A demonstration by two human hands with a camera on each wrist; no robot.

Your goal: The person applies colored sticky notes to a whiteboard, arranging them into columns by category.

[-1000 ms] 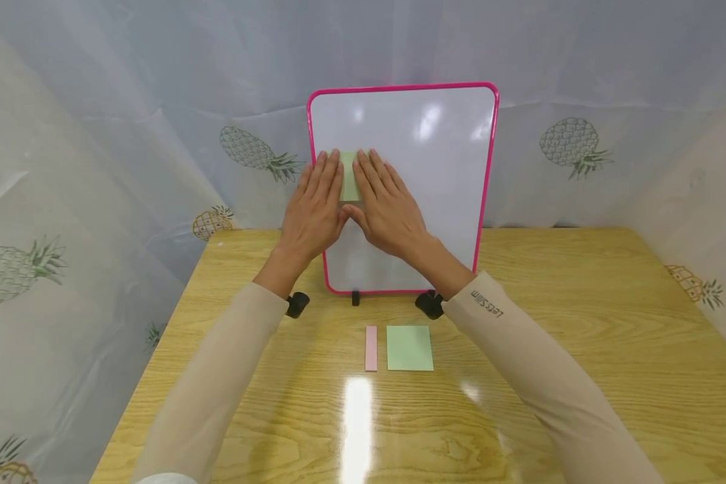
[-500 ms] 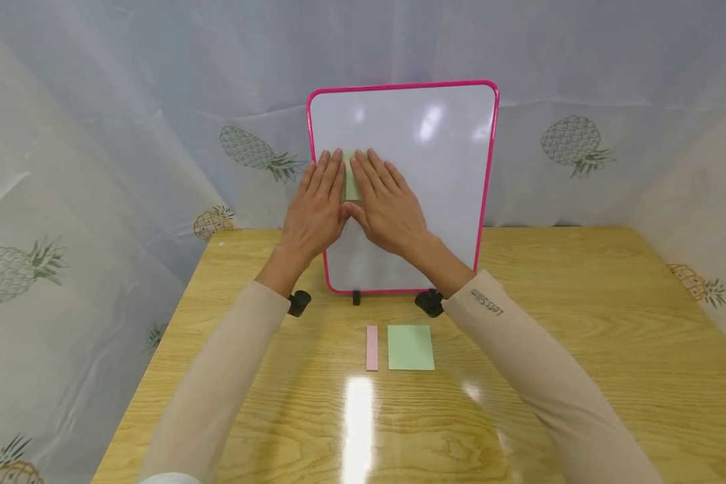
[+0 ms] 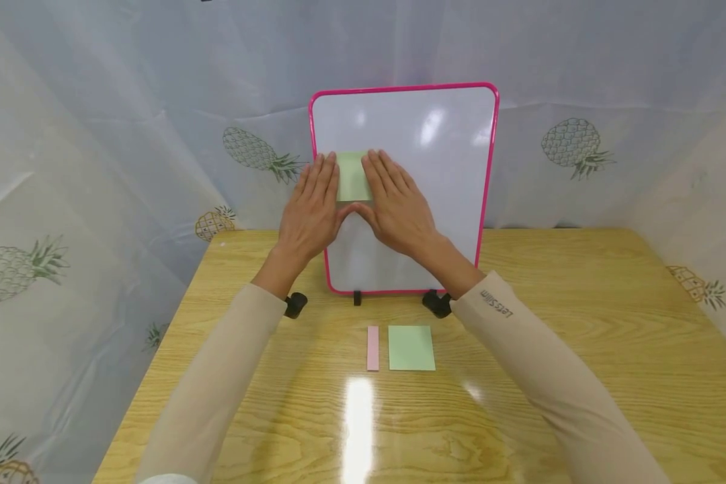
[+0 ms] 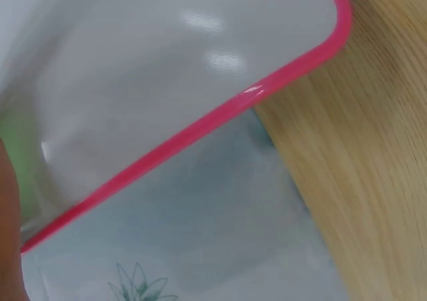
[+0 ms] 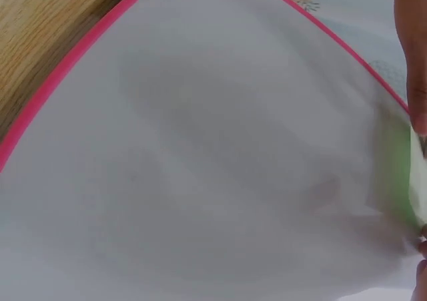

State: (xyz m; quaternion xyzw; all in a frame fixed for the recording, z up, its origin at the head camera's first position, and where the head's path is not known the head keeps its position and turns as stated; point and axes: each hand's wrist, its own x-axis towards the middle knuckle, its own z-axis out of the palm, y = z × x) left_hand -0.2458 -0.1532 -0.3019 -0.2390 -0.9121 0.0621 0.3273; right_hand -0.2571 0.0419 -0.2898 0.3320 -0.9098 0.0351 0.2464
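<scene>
A light green sticky note (image 3: 353, 177) lies against the upper left of a pink-framed whiteboard (image 3: 411, 128). My left hand (image 3: 308, 216) rests flat over its left side, fingers straight and pointing up. Over the right side lies my right hand (image 3: 402, 205), its fingers also straight. The two thumbs meet just below the note's lower edge. In the right wrist view, the note (image 5: 419, 181) shows at the right border between fingers, its lower edge standing off the board. The left wrist view catches only a sliver of my left hand (image 4: 9, 227) beside the whiteboard (image 4: 133, 81).
On the wooden table (image 3: 550, 302), a narrow pink sticky strip (image 3: 372, 348) lies beside a square green sticky pad (image 3: 411, 348). Black stand feet (image 3: 295, 305) and a small black support (image 3: 357, 298) hold the board upright. A pineapple-print curtain (image 3: 157, 81) hangs behind.
My hands first slide slightly together over the note, then apart toward its sides, leaving more of it visible between them. The pink strip and green pad stay put.
</scene>
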